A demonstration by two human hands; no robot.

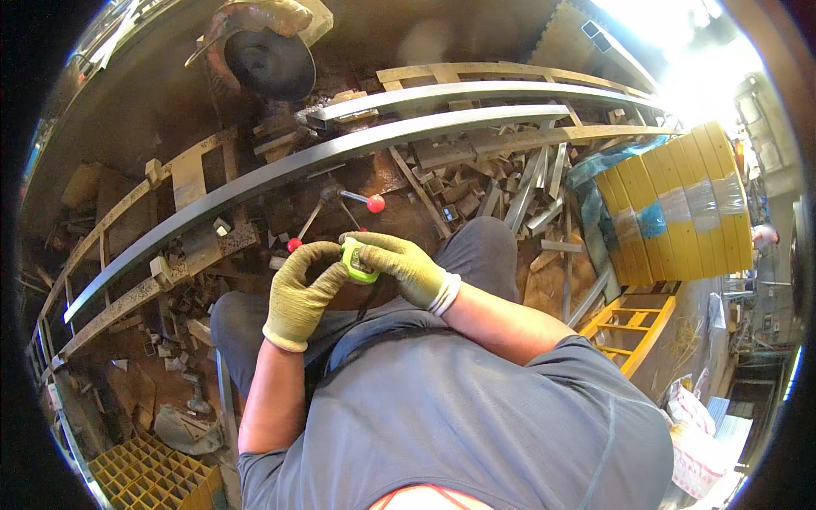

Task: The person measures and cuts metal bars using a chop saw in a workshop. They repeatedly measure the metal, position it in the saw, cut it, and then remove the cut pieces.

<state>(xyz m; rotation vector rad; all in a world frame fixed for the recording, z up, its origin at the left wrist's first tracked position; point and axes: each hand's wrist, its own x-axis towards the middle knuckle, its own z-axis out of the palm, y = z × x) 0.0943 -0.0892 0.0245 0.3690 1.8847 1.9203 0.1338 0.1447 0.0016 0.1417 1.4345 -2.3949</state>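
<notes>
In front of my lap, both hands hold a small lime-green tape measure (pixel 358 262); a dark strap seems to hang below it. My left hand (pixel 302 291), in a worn yellow-green glove, pinches its left side with thumb and fingers. From the other side my right hand (pixel 406 270), gloved alike, closes over its top and right edge. The fingers hide part of the case, and I see no blade drawn out. Just beyond the hands stands a spoked handle (pixel 329 195) with red ball knobs (pixel 376 203).
Long silver metal tubes (pixel 280 172) cross ahead on a dirty yellowish frame (pixel 510 140). Offcuts (pixel 467 191) litter the floor below. At right, yellow bars (pixel 680 208) are stacked in plastic wrap near a yellow ladder-like frame (pixel 633 327). A yellow grid crate (pixel 153 476) sits lower left.
</notes>
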